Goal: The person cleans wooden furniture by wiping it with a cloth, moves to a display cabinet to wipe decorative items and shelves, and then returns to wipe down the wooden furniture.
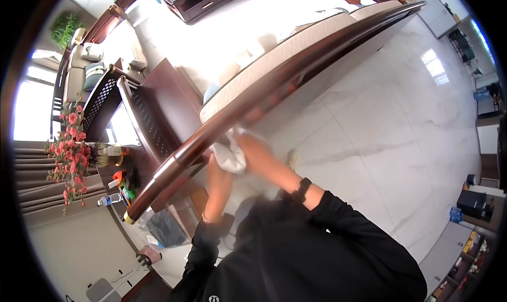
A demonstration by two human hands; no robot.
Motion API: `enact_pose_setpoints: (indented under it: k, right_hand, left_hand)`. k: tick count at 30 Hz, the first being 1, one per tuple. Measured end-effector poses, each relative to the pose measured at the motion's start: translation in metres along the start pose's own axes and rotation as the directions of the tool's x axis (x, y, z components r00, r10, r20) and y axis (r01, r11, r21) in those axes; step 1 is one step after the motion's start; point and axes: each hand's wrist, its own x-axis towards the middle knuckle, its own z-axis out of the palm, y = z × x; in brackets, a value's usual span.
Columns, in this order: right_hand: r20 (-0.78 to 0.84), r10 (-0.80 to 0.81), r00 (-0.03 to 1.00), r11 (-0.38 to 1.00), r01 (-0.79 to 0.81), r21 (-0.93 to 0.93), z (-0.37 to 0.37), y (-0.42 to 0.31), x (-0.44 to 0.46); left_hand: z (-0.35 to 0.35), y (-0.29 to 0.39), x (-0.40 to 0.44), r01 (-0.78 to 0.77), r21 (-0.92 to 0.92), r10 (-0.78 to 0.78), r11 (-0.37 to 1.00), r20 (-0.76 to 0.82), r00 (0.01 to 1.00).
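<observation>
R hand's grip closed on a bunched white cloth by the long, glossy brown wooden rail; L hand alongside, grip blurred, can't tell.

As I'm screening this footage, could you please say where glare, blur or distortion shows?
Head view: floor washed out beyond the beige sofa, window reflection at image right; left hand, right hand and white cloth blurred; wide-angle bending toward edges, black corners.
</observation>
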Motion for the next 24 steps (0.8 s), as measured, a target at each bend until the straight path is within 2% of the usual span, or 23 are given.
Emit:
enact_pose_setpoints:
  k: [2,3,6,7,8,10,11,12,14,15,16,18,20,21,24]
  right_hand:
    - [0.045,-0.016,0.999,0.999,0.014,0.038,0.001,0.022,-0.016]
    - [0.067,0.012,0.998,0.996,-0.018,0.092,-0.010,0.023,-0.026]
    - [-0.080,0.077,0.994,0.988,-0.066,0.138,-0.037,0.035,-0.046]
    - [-0.105,0.106,0.989,0.982,-0.088,0.166,-0.052,0.031,-0.046]
    - [-0.108,0.058,0.992,0.987,-0.040,0.156,-0.063,0.030,-0.039]
    - [-0.114,-0.031,0.993,0.990,0.046,0.135,-0.077,0.030,-0.024]
    - [-0.086,-0.070,0.994,0.989,0.080,0.122,-0.084,0.020,-0.012]
    - [-0.168,-0.130,0.977,0.970,0.161,0.182,-0.078,0.020,-0.003]
    - [-0.033,-0.069,0.997,0.963,0.075,0.259,-0.069,0.029,0.023]
    - [0.067,-0.024,0.997,0.962,0.004,0.273,-0.070,0.034,0.036]
    - [0.168,0.021,0.986,0.957,-0.069,0.281,-0.072,0.040,0.049]
    - [0.269,0.124,0.955,0.944,-0.197,0.263,-0.090,0.036,0.065]
    - [0.288,0.249,0.925,0.918,-0.320,0.234,-0.105,0.017,0.068]
    - [0.328,0.261,0.908,0.931,-0.326,0.162,-0.108,0.014,0.070]
    - [0.258,0.234,0.937,0.936,-0.289,0.202,-0.101,0.016,0.070]
  left_hand:
    - [0.008,0.004,-0.006,0.100,0.051,-0.103,0.994,0.050,0.993]
    - [0.014,0.001,-0.008,0.050,0.081,-0.052,0.995,0.021,0.998]
    - [0.035,-0.014,-0.014,-0.093,0.191,0.103,0.977,-0.048,0.993]
    - [0.044,-0.015,-0.017,-0.022,0.168,0.050,0.986,-0.162,0.986]
    - [0.052,0.009,-0.018,-0.015,-0.085,-0.005,0.996,-0.232,0.973]
    - [0.078,0.031,-0.007,-0.236,-0.184,0.135,0.954,-0.440,0.888]
    - [0.082,0.023,0.002,-0.270,-0.161,0.193,0.949,-0.379,0.905]
    - [0.082,0.016,0.004,-0.226,-0.254,0.177,0.940,-0.200,0.964]
    - [0.100,0.007,0.026,-0.242,-0.130,0.185,0.962,-0.344,0.921]
    - [0.108,0.014,0.040,-0.234,-0.198,0.128,0.952,-0.436,0.891]
    - [0.108,0.012,0.052,-0.118,-0.261,0.007,0.958,-0.391,0.920]
    - [0.122,-0.003,0.074,-0.145,-0.366,-0.081,0.919,-0.535,0.841]
    - [0.124,-0.019,0.082,-0.180,-0.230,0.016,0.956,-0.574,0.819]
    - [0.124,-0.024,0.081,-0.195,-0.156,0.067,0.968,-0.588,0.806]
    - [0.125,-0.017,0.085,-0.224,-0.242,0.038,0.944,-0.595,0.803]
